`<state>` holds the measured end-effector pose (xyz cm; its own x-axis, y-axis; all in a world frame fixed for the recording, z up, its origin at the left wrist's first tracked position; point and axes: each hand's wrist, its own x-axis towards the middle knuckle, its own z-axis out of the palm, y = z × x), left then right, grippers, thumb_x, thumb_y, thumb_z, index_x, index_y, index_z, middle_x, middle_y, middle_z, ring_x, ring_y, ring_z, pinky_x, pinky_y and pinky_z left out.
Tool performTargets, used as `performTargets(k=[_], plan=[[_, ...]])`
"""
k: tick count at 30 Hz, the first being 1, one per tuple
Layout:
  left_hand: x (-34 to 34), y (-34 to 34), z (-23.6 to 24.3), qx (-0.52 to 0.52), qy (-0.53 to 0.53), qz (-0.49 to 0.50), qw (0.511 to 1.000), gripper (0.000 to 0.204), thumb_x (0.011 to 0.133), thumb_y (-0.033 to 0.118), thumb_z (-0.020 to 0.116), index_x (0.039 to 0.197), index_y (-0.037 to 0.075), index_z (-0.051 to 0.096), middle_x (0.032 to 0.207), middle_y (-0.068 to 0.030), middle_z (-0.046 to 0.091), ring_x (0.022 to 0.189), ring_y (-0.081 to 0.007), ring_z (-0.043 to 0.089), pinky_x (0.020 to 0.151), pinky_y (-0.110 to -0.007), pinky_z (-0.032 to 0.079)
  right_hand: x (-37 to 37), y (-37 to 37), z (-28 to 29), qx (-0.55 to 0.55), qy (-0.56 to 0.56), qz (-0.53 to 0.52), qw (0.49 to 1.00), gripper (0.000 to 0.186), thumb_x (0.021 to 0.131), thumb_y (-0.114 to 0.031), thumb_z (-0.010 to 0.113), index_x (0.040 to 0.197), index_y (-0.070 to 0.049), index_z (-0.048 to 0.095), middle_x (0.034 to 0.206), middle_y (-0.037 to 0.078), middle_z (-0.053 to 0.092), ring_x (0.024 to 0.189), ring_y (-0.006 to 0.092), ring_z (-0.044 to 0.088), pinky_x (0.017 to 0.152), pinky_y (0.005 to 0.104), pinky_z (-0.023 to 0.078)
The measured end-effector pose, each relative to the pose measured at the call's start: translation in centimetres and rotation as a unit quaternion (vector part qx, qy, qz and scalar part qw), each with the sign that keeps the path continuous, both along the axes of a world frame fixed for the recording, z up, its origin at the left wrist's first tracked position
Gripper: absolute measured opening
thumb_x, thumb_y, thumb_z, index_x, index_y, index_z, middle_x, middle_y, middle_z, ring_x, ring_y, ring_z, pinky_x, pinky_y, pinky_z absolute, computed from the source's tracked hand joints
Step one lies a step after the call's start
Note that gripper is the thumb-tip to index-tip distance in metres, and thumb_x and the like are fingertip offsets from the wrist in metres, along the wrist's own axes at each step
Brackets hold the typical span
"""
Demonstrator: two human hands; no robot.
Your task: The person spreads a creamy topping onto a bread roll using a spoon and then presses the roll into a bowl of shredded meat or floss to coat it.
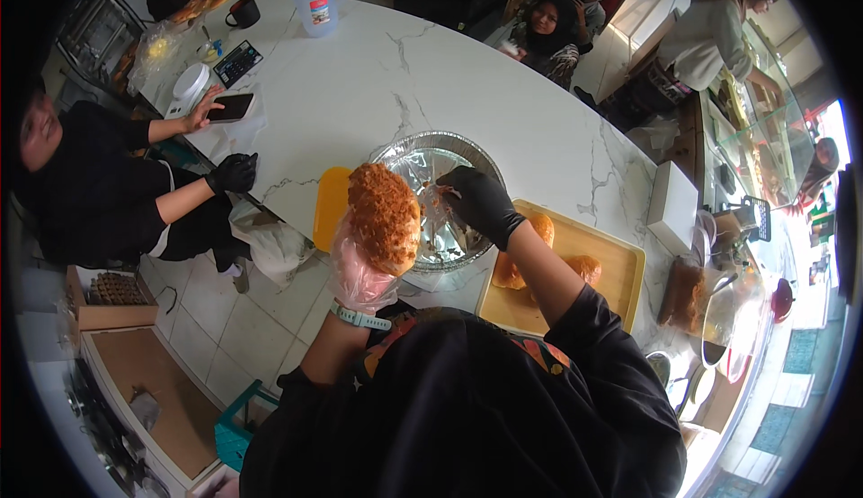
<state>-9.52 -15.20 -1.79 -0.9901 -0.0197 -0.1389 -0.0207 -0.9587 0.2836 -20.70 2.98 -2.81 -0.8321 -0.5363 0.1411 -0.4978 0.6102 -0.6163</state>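
In my left hand (362, 278), under a clear plastic glove, lies a large bread bun (385, 215) thickly coated with brown shredded topping. The hand cups it from below, left of a round foil pan (483, 156). My right hand (485, 203), in a black glove, reaches into the pan with its fingers drawn together on some brown shreds (443, 191). More dark crumbs are scattered over the pan's shiny bottom. A yellow tray (627, 293) beneath my right forearm carries several glossy buns (582, 270), partly covered by that arm.
A yellow board (332, 206) sits behind the held bun. Across the marble table (360, 93) stand a jug (316, 4), a black mug (243, 13) and a calculator (238, 64). At left, a person (99, 174) touches a phone (231, 108). A white box (672, 208) is at right.
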Motion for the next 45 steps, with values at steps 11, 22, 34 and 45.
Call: performTargets(k=[11,22,34,45], plan=[[-2.5,-0.3,-0.2,0.055,0.012,-0.029,0.998,0.044,0.095,0.031,0.037,0.126,0.001,0.043,0.119,-0.0137,0.055,0.106,-0.0273,0.058,0.09,-0.043,0.05,2.6,0.3,7.1,-0.199,-0.075,0.027,0.977,0.02,0.081,-0.009,0.066,0.1,-0.003,0.067,0.094,0.011,0.065,0.084,0.0185,0.063,0.076,0.0279,0.049],[-3.7,0.7,1.4,0.119,0.044,-0.086,0.988,0.047,0.095,0.037,0.036,0.128,0.003,0.042,0.12,-0.0175,0.053,0.107,-0.0334,0.056,0.088,-0.052,0.048,5.2,-1.7,8.7,-0.204,0.04,0.001,0.978,0.019,0.078,-0.001,0.064,0.097,-0.003,0.066,0.098,0.011,0.065,0.089,0.0242,0.063,0.079,0.032,0.049],[-3.8,0.8,2.6,0.053,-0.002,-0.086,0.995,0.04,0.096,0.028,0.037,0.123,0.001,0.048,0.112,-0.0149,0.059,0.099,-0.0271,0.061,0.084,-0.04,0.053,6.3,-0.6,8.1,-0.08,0.137,0.037,0.987,0.047,0.069,0.001,0.056,0.112,-0.017,0.063,0.116,0.01,0.055,0.108,0.0313,0.05,0.094,0.0423,0.039],[-3.8,1.1,2.5,0.083,0.052,-0.09,0.991,0.044,0.094,0.03,0.04,0.127,0.0,0.044,0.12,-0.0174,0.054,0.106,-0.0294,0.058,0.087,-0.042,0.052,6.5,-0.4,8.5,-0.017,0.196,0.005,0.98,0.054,0.068,-0.002,0.058,0.118,-0.021,0.061,0.122,0.009,0.052,0.112,0.0329,0.045,0.097,0.0435,0.035]])
